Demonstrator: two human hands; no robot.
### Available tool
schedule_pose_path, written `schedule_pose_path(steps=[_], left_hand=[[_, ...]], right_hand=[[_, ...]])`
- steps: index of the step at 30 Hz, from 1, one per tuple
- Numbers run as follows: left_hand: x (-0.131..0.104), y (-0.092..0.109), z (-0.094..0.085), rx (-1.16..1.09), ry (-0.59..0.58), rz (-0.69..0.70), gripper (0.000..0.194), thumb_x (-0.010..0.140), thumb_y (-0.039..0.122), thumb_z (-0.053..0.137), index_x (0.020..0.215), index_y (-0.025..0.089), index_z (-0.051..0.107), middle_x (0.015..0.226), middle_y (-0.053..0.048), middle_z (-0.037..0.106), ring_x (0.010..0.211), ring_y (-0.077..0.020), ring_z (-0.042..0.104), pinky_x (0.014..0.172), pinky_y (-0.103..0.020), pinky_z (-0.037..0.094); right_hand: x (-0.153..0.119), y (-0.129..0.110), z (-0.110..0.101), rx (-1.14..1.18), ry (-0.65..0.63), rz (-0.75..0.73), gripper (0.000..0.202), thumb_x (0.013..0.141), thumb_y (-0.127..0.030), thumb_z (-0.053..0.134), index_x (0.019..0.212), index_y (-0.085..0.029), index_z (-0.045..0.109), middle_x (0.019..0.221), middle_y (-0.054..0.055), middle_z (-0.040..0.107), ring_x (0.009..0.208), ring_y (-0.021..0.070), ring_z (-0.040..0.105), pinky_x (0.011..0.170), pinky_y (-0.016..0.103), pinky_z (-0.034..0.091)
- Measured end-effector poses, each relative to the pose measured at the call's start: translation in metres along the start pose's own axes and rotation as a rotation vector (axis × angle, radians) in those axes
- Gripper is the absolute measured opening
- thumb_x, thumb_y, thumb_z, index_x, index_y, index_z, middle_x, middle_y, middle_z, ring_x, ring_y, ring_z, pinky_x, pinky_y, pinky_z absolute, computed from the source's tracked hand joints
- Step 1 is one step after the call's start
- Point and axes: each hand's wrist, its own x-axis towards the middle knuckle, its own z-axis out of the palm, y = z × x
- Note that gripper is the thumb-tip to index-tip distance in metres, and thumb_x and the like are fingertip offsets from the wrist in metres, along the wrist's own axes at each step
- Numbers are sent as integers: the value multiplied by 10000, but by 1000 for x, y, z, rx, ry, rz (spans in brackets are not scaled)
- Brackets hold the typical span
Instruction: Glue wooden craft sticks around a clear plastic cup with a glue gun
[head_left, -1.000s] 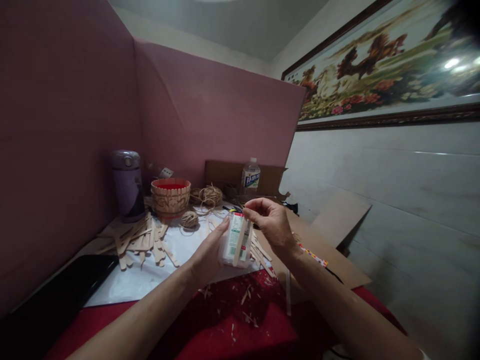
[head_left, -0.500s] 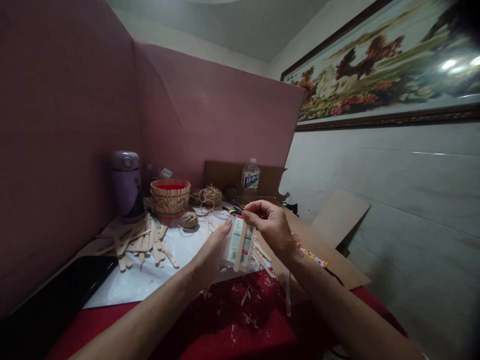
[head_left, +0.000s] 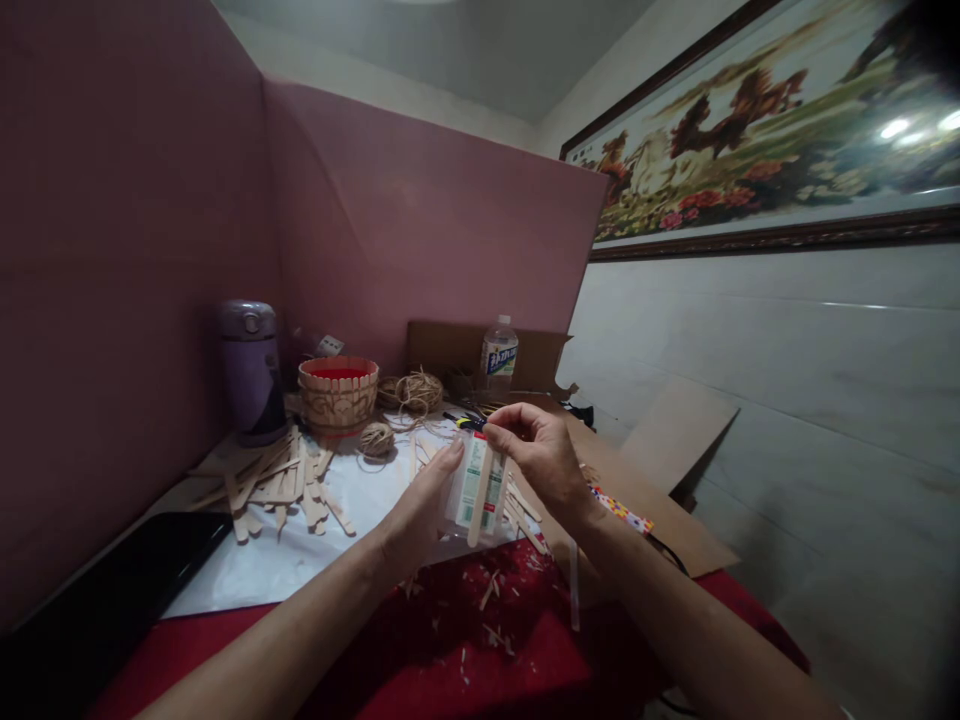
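A clear plastic container [head_left: 459, 510] with a green and white label is held up over the table's front part. My left hand [head_left: 424, 490] grips it from the left side, thumb near its top edge. A flat wooden stick [head_left: 478, 505] lies lengthwise against the container's labelled face. With thumb and fingertips pinched together, my right hand [head_left: 536, 445] holds the stick's upper end. The fingers of my left hand behind the container are hidden.
Loose wooden sticks [head_left: 289, 480] lie at left, near a purple flask [head_left: 251, 375], a stick-covered basket [head_left: 339, 398] and twine balls [head_left: 376, 440]. Behind stands a plastic bottle [head_left: 500, 355]. Cardboard [head_left: 675, 535] lies at right, a black object [head_left: 150, 580] at front left.
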Motion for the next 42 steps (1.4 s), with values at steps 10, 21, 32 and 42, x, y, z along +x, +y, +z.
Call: schedule_pose_path(steps=[10,21,32,42], left_hand=[[4,-7,-7,33,-83,-8,490,872,578,460,1113,159,544,828,-100,633,669,-218,633,555,-319,500],[2,-5,-11,128,-98,171,537,699,365,732,1155,170,528,985,-85,614,806,-216,628,671,-344,517],[6,-9,-14,220,-83,270,580,708,384,751,1208,197,525,1050,-73,616,1019,-254,597,789,-327,475],[13,-11,-17,181,-68,289,625,661,415,781,1189,179,543,1029,-86,640,1002,-261,618,796,-330,504]], right_hand=[[-2,0,0,3,0,-16,123,705,-291,714,713,-186,649,679,12,633,627,147,547,615,296,444],[-3,1,-7,55,9,-31,310,849,-485,570,870,-196,681,785,25,636,763,172,563,701,296,433],[-6,-14,-6,140,-231,85,273,682,-365,746,563,-179,585,668,-20,533,670,131,464,684,284,370],[-3,-16,-1,246,-196,174,242,636,-343,752,554,-175,599,620,-26,529,617,117,444,643,284,359]])
